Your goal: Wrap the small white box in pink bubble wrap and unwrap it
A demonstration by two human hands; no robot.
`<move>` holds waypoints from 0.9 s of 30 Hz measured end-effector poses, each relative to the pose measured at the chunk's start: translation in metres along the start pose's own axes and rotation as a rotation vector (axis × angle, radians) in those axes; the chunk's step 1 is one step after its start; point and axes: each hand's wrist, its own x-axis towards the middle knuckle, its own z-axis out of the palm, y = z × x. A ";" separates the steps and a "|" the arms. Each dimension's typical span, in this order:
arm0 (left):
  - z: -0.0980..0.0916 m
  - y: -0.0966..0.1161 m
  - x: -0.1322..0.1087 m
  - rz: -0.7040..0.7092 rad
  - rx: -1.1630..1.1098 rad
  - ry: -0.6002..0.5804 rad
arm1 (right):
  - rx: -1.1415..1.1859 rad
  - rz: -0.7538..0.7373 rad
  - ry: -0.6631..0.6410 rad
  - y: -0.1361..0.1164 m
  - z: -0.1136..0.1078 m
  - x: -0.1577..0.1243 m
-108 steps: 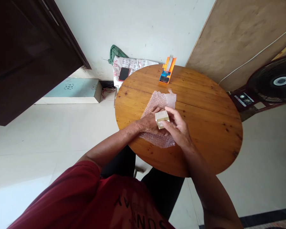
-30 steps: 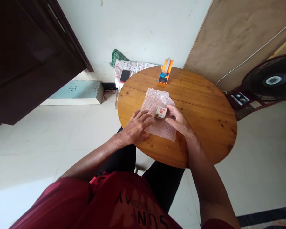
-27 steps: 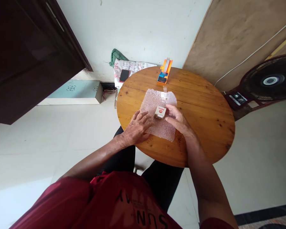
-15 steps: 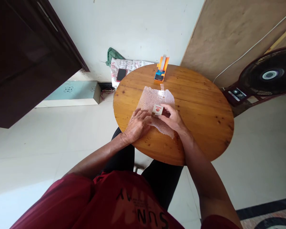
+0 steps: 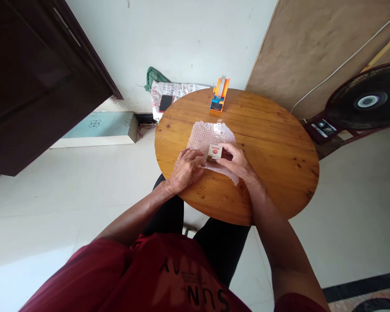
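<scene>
A small pale box (image 5: 215,151) with red print rests on a sheet of bubble wrap (image 5: 203,134) on the round wooden table. My right hand (image 5: 236,161) grips the box from its right side, thumb at the near edge and fingers at the far edge. My left hand (image 5: 187,169) is at the wrap's near left part, its bent fingers over the sheet and close to the box's left side. Its thumb is partly hidden at the wrap's near edge. A strip of clear tape (image 5: 219,121) sticks up from the wrap's far edge.
An orange and blue tape dispenser (image 5: 219,96) stands near the far rim of the table (image 5: 276,173). Beyond the left rim, a dark phone (image 5: 165,103) lies on a printed white sack (image 5: 182,89). A black fan (image 5: 367,100) is at the right.
The far edge of the bubble wrap has come slightly nearer, and its near right corner has shifted. The box has tilted and moved a little nearer. My left fingers have drawn closer together.
</scene>
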 end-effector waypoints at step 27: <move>0.018 -0.009 0.062 -0.403 -0.725 0.007 | 0.043 0.144 0.022 -0.009 -0.018 -0.005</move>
